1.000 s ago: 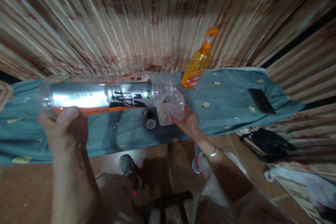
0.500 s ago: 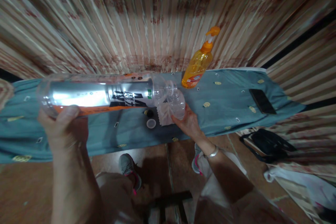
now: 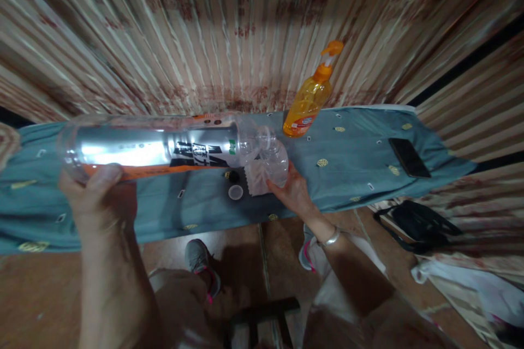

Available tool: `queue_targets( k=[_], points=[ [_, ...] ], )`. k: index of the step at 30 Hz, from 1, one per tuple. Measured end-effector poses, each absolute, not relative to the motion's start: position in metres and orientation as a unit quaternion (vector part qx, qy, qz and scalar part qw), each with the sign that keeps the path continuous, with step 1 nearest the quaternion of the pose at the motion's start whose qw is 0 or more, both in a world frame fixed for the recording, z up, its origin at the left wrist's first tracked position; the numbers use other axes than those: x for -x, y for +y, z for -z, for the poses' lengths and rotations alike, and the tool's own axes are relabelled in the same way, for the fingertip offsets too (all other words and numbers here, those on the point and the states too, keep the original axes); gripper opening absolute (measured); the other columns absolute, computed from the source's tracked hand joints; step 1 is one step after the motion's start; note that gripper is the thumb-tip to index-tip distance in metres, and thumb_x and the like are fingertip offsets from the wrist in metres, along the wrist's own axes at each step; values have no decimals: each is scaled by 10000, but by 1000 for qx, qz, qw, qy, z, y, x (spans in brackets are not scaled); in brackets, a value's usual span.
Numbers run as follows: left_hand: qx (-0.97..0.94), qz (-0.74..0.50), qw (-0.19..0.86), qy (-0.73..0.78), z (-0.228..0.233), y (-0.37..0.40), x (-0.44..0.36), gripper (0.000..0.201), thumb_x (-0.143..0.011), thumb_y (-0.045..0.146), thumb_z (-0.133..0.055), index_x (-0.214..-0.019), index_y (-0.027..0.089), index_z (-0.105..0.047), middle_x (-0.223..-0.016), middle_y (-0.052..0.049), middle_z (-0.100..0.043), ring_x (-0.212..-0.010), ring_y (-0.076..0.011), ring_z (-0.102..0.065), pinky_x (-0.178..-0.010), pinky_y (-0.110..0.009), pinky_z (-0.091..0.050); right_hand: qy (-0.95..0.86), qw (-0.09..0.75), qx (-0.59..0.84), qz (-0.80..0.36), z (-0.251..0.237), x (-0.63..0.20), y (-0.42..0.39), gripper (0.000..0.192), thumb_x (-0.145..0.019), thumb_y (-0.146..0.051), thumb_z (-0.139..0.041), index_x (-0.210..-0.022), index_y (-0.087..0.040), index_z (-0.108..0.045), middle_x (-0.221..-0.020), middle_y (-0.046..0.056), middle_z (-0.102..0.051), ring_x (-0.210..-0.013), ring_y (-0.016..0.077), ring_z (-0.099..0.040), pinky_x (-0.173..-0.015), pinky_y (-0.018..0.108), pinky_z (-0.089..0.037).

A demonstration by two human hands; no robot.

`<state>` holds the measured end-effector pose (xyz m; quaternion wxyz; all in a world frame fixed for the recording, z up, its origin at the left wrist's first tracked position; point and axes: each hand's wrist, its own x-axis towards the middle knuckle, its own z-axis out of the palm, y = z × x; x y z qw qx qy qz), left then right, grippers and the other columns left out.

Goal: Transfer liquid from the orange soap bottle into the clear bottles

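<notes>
Over blue cloth (image 3: pixel 347 158), clear silver-labelled big bottle (image 3: pixel 155 147) lies tipped sideways.

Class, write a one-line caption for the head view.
Left hand tips large bottle into small bottle held by right hand.

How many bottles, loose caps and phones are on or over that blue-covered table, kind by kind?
Bottles: 3 (large clear bottle in the left hand, small clear bottle in the right hand, orange pump bottle)
Loose caps: 2 (white cap, dark cap)
Phones: 1 (black phone)
Total: 6
</notes>
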<state>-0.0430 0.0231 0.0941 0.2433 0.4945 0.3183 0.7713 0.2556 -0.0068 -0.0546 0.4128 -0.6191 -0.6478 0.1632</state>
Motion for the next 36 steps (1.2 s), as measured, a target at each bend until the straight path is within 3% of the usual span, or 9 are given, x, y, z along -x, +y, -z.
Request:
queue_targets(
  k=[8,14,24,28,33,36],
  points=[
    [-479,-771,247,337,-92,19,45,866,-395,317,-803,-1244,400,-653,-990,-7,-716,-823,-251,-691,-814,-506,-635,-655,409,617,-153,58,-257,-7,662,-786,-309,-755,-1398,-169,-544,-1217,183,-754,-1141,328,-746,-973,522,-620],
    [-462,-777,265,336,-91,17,44,923,-383,283,-812,-1284,388,-638,-1000,-13,-716,-821,-248,-690,-805,-497,-638,-651,412,617,-160,56,-257,-7,667,-783,-313,-762,-1406,-205,-548,-1215,169,-759,-1124,334,-752,-963,529,-627],
    [-485,-764,253,343,-87,21,49,994,-371,414,-875,-1326,402,-601,-1008,-21,-698,-883,-265,-698,-825,-499,-639,-653,414,615,-156,58,-258,-6,656,-786,-356,-763,-1382,-173,-557,-1220,167,-762,-1121,328,-755,-949,503,-628],
    [-484,-760,252,353,-89,19,46,1017,-391,419,-854,-1369,402,-576,-949,-12,-683,-905,-277,-707,-827,-502,-641,-652,410,618,-157,57,-258,-7,634,-788,-330,-767,-1380,-218,-570,-1208,147,-772,-1089,316,-762,-934,500,-634],
    [-481,-759,255,357,-93,16,43,979,-396,395,-876,-1336,392,-601,-984,-16,-705,-866,-252,-697,-837,-494,-639,-652,412,620,-143,60,-258,-7,675,-784,-375,-752,-1376,-113,-560,-1199,203,-763,-1095,341,-760,-936,516,-632],
    [-475,-764,265,347,-90,16,46,962,-372,397,-912,-1291,389,-626,-1020,-18,-710,-859,-250,-697,-813,-474,-637,-657,412,617,-131,63,-258,-6,661,-789,-374,-739,-1373,-121,-559,-1201,203,-760,-1100,335,-759,-940,512,-631]
  ],
)
